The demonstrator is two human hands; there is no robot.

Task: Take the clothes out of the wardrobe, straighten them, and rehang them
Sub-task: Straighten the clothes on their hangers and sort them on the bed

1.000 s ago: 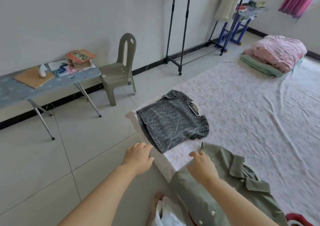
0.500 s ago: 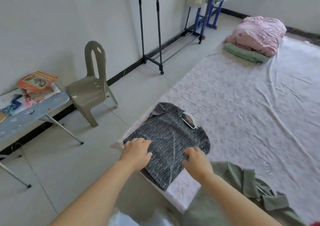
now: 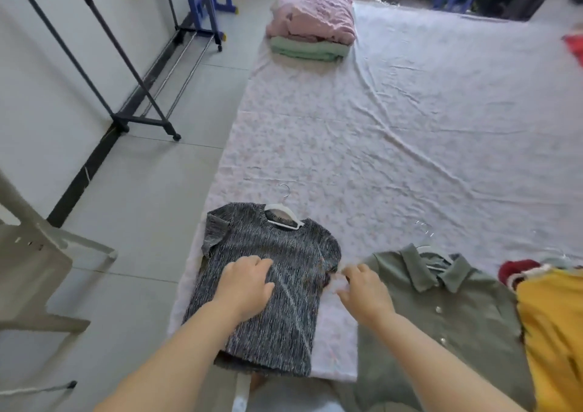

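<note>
Light and limp by its look, the grey knit top (image 3: 293, 253) lies on the sheet (image 3: 378, 133) under the flat, pressing fingers of the left hand (image 3: 244, 285), best lifted by its hanger (image 3: 283, 219) beyond them; whether the blurred right hand (image 3: 366, 291) pinches its sleeve is unclear.

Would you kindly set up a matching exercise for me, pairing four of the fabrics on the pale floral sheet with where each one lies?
Things:
1. grey marled short-sleeved top
2. olive green collared button shirt
3. yellow garment
4. pink folded quilt

Places:
A. at the far end of the pale floral sheet, on a folded pale green cloth
B. at the right edge of the view
C. under the left hand
D. between a grey garment and a yellow one

Pairs: 1-C, 2-D, 3-B, 4-A
</note>
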